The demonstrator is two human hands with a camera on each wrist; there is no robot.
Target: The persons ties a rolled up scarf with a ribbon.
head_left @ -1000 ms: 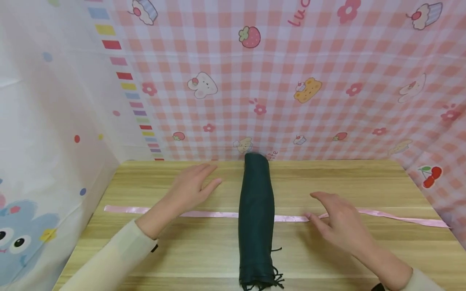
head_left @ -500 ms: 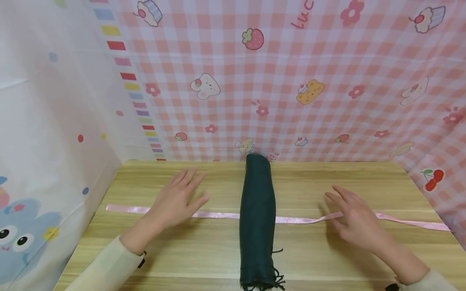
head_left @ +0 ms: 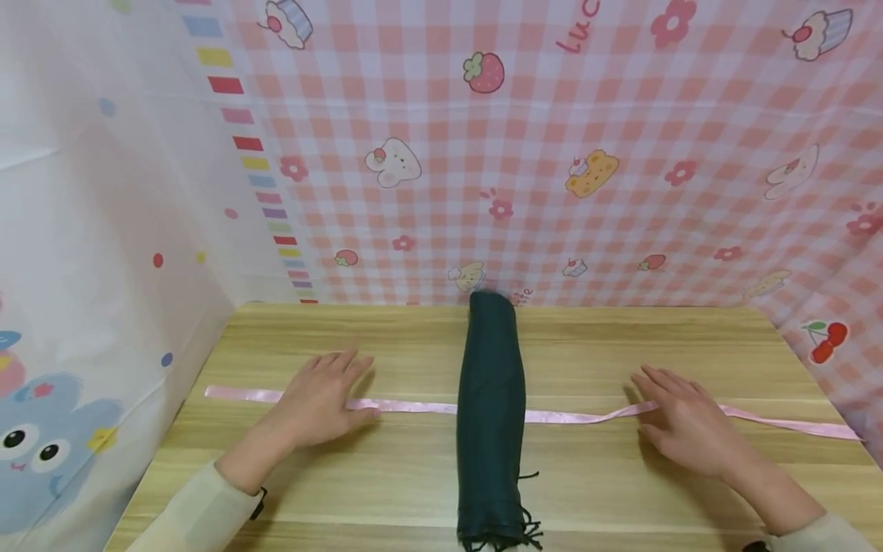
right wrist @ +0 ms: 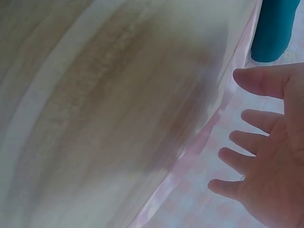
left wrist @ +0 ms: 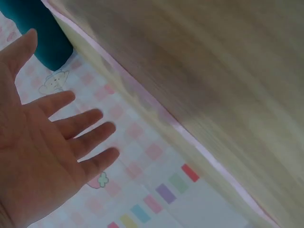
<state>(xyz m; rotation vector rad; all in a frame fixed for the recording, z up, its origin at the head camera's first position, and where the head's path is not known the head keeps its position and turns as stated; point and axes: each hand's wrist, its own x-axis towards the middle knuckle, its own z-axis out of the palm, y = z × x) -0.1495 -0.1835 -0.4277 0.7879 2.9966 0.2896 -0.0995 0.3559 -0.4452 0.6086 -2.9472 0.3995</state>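
Note:
A dark green rolled scarf [head_left: 491, 414] with a fringe at its near end lies lengthwise in the middle of the table. Under it a pink ribbon [head_left: 562, 417] runs across from left to right, twisted on the right side. My left hand [head_left: 320, 402] hovers above the ribbon left of the roll, its fingers spread and holding nothing. On the other side my right hand [head_left: 690, 422] is over the ribbon too, fingers extended and apart in the right wrist view. Each hand hides a short piece of the ribbon.
The wooden table [head_left: 386, 491] meets a pink checked cloth [head_left: 428, 199] at its back edge. A white cloth [head_left: 172, 192] with cartoon prints hangs along the left side. The ribbon's right end reaches the table's right edge.
Both hands have moved outward, away from the rolled scarf: the left one leftward and nearer, the right one rightward. The scarf and the ribbon lie nearly as before.

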